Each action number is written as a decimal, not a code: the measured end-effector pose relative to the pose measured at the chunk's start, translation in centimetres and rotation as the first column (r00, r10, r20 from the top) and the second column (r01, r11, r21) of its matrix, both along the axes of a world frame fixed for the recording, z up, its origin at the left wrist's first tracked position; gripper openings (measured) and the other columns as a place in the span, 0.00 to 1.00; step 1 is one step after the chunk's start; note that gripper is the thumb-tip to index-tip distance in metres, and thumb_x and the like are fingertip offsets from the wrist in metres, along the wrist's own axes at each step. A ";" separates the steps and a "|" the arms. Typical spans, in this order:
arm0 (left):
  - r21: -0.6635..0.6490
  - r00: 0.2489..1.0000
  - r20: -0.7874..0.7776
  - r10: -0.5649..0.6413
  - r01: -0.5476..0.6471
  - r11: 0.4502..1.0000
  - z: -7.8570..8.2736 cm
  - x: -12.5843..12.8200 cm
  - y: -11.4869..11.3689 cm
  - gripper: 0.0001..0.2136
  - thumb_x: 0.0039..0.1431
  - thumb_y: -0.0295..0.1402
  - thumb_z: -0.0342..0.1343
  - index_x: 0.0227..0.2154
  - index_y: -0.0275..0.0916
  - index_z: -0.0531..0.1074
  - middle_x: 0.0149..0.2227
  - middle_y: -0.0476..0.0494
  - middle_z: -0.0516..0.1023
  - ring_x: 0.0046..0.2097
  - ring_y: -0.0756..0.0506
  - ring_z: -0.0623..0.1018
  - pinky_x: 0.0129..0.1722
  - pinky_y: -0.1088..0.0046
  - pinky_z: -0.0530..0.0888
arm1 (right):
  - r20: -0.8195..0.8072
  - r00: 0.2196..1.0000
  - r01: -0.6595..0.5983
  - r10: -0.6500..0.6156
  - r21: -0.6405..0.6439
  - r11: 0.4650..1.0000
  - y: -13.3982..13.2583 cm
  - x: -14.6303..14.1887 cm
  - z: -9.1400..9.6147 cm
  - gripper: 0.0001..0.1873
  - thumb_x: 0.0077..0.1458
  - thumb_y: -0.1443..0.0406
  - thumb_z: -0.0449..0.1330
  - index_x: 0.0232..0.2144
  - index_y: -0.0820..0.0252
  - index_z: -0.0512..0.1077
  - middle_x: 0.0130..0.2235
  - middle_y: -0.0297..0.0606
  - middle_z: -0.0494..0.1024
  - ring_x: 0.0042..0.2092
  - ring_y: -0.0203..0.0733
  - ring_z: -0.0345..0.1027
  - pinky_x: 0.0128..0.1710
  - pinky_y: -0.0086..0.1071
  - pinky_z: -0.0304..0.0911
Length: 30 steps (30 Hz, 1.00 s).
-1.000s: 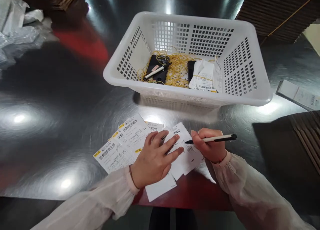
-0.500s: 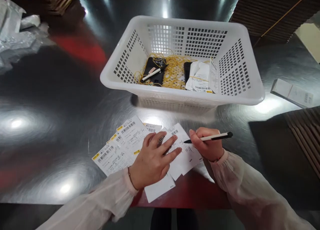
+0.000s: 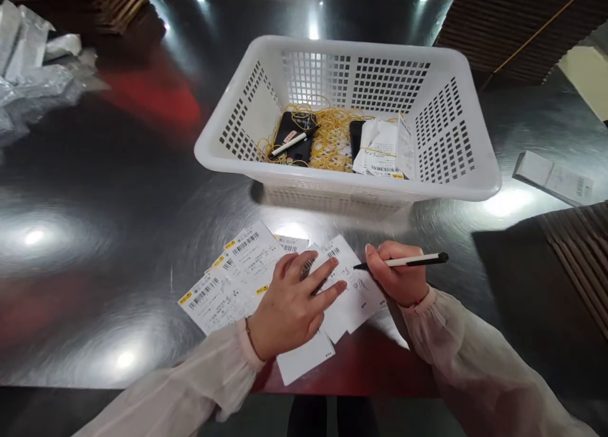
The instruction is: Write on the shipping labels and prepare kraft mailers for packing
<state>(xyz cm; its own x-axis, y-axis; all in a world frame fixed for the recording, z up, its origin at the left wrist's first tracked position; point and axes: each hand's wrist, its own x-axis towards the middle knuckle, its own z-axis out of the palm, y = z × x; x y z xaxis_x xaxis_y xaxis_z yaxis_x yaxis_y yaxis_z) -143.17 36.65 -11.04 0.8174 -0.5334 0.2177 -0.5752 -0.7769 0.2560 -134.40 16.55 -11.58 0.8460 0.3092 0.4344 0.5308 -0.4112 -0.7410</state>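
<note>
Several white barcode slips [image 3: 237, 266] lie fanned out on the shiny metal table [image 3: 95, 234] in front of me. My left hand [image 3: 292, 304] rests flat on them, fingers stretched out and pressing the paper down. My right hand [image 3: 396, 275] is closed round a white pen with a black tip and cap [image 3: 403, 261]. The pen's tip touches the rightmost slip [image 3: 349, 278], where some handwriting shows.
A white perforated plastic basket [image 3: 456, 139] stands just beyond the slips, holding yellow rubber bands [image 3: 335, 139], a black phone with a pen on it [image 3: 292, 139] and a bundle of slips [image 3: 382, 149]. Crumpled plastic bags [image 3: 33, 63] lie far left; a small box [image 3: 553, 177] sits right.
The hands and pen have barely shifted. The view has moved slightly, so the basket sits a little lower in the picture.
</note>
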 end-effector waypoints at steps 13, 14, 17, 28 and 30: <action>-0.005 1.000 0.010 -0.001 0.002 1.000 0.1 0.0 0.0 0.23 0.49 0.25 0.54 0.51 0.43 0.71 0.58 0.39 0.70 0.56 0.29 0.63 0.49 0.45 0.62 | 0.016 0.999 0.037 -0.037 -0.050 0.998 0.1 0.2 0.2 0.24 0.53 0.69 0.57 0.11 0.58 0.52 0.12 0.26 0.58 0.16 0.27 0.48 0.16 0.26 0.48; -0.005 1.000 0.008 -0.001 0.001 1.000 0.1 0.0 0.0 0.23 0.49 0.25 0.54 0.51 0.43 0.71 0.59 0.39 0.70 0.56 0.29 0.63 0.49 0.45 0.62 | 0.022 0.999 0.040 -0.038 -0.056 0.998 0.1 0.3 0.3 0.23 0.53 0.69 0.57 0.11 0.58 0.52 0.12 0.26 0.58 0.16 0.27 0.48 0.16 0.26 0.48; -0.008 1.000 0.003 0.002 -0.002 1.000 0.1 -0.1 0.0 0.24 0.48 0.25 0.54 0.51 0.43 0.71 0.59 0.39 0.70 0.57 0.29 0.63 0.49 0.45 0.62 | -0.008 0.998 0.061 -0.062 -0.065 0.996 0.1 0.3 0.3 0.23 0.54 0.69 0.57 0.11 0.58 0.54 0.12 0.27 0.60 0.16 0.27 0.51 0.17 0.26 0.50; -0.170 0.996 0.074 0.047 -0.034 0.985 -0.4 0.2 0.0 0.17 0.53 0.24 0.54 0.47 0.41 0.72 0.52 0.34 0.72 0.57 0.34 0.67 0.50 0.50 0.70 | 0.068 0.984 -0.159 0.163 -0.052 0.986 -0.3 -0.2 0.2 0.13 0.61 0.61 0.54 0.47 0.56 0.71 0.36 0.39 0.82 0.37 0.43 0.75 0.39 0.37 0.69; -0.284 0.987 0.130 0.095 -0.055 0.957 -0.3 0.1 0.4 0.10 0.56 0.24 0.54 0.41 0.39 0.74 0.44 0.37 0.76 0.55 0.39 0.70 0.52 0.55 0.72 | 0.117 0.930 -0.316 0.347 -0.223 0.922 -0.1 -0.4 0.0 0.18 0.64 0.62 0.49 0.55 0.55 0.65 0.40 0.40 0.82 0.45 0.46 0.74 0.51 0.45 0.64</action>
